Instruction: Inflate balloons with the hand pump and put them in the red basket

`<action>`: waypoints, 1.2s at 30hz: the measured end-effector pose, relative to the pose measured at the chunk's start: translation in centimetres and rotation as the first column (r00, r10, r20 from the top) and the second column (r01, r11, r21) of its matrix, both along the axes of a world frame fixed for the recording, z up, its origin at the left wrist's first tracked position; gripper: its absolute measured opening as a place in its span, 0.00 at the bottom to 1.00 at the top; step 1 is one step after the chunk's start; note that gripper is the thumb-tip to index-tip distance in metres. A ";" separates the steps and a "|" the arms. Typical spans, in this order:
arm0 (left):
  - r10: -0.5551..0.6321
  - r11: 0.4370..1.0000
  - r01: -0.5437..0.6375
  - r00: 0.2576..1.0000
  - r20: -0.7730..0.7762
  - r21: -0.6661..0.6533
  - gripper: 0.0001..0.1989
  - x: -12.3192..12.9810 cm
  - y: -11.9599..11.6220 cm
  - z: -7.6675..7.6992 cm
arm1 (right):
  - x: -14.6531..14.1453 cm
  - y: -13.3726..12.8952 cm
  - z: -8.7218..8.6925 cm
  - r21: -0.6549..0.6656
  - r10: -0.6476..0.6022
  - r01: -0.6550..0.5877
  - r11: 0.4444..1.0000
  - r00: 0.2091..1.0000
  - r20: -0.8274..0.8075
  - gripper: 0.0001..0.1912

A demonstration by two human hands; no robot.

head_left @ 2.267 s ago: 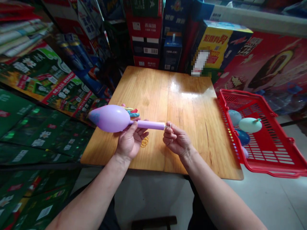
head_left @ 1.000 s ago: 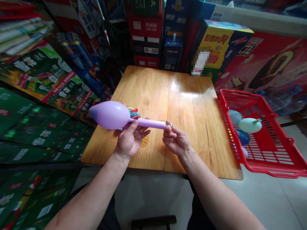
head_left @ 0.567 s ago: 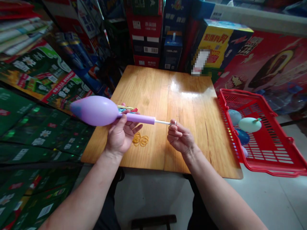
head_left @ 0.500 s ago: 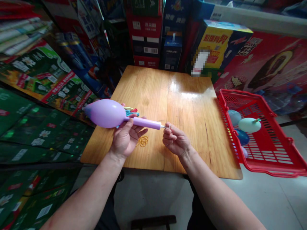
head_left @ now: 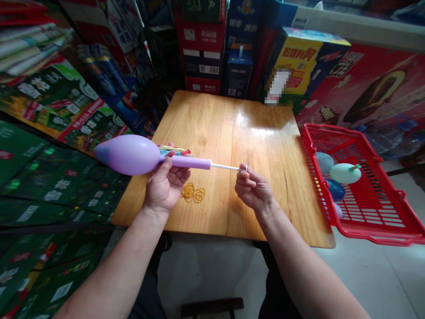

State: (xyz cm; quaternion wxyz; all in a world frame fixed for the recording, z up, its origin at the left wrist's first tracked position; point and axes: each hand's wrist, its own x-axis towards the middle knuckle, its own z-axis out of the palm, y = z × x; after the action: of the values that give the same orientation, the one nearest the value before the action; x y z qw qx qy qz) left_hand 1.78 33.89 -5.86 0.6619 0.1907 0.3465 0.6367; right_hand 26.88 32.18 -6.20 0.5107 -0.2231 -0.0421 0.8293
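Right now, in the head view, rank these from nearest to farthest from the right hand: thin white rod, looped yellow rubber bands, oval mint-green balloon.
1. Thin white rod: held by the right hand.
2. Looped yellow rubber bands: on the wooden table, leftward.
3. Oval mint-green balloon: in the red plastic basket, rightward.

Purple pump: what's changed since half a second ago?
The left hand, pump barrel and purple balloon moved left; the right hand shifted slightly right, exposing more white rod. Nothing was newly grasped or let go. The red basket and its balloons stayed put.
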 end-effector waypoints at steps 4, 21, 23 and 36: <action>-0.121 0.992 0.120 0.993 -0.016 -0.040 0.16 1.5 -1.3 -0.3 | -1.4 -0.4 -0.7 -0.033 0.059 -0.058 0.998 0.998 0.013 0.03; -0.061 0.998 0.061 0.997 -0.048 -0.011 0.16 0.7 -0.6 -0.1 | -0.2 0.0 -0.3 -0.047 0.037 -0.035 0.998 0.998 0.044 0.02; -0.118 0.993 0.117 0.992 -0.037 -0.032 0.17 1.4 -1.3 -0.3 | -1.1 -0.3 -0.5 -0.061 0.060 -0.058 0.996 0.997 0.041 0.02; -0.008 1.000 0.007 1.000 -0.014 -0.007 0.10 -0.1 0.3 0.0 | -0.1 0.1 -0.1 -0.011 0.031 -0.031 0.999 0.999 0.012 0.03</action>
State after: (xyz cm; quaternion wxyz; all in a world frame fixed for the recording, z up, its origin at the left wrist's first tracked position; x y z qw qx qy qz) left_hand 1.71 34.21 -5.84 0.6625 0.1943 0.3527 0.6317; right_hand 26.78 32.29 -6.34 0.4962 -0.2301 -0.0439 0.8360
